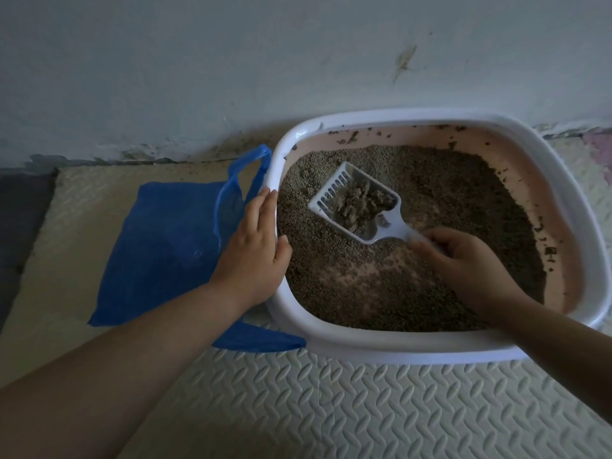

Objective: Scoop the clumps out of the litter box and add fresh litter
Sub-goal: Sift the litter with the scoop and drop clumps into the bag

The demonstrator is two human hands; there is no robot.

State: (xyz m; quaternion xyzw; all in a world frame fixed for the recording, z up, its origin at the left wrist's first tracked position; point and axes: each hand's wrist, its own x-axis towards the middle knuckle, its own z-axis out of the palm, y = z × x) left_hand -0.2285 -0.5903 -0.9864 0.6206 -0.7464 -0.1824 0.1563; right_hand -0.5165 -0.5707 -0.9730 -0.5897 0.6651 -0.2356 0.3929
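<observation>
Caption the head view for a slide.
Right hand lifts clumps in scoop; left hand steadies litter box.

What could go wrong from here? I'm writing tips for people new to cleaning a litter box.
The clumps sit heaped in the scoop, so tilting it on the way out could drop them back into the litter or onto the mat. The blue bag lies flat beside the litter box; with the left hand on the rim and the right hand holding the handle, nothing holds it open.
</observation>
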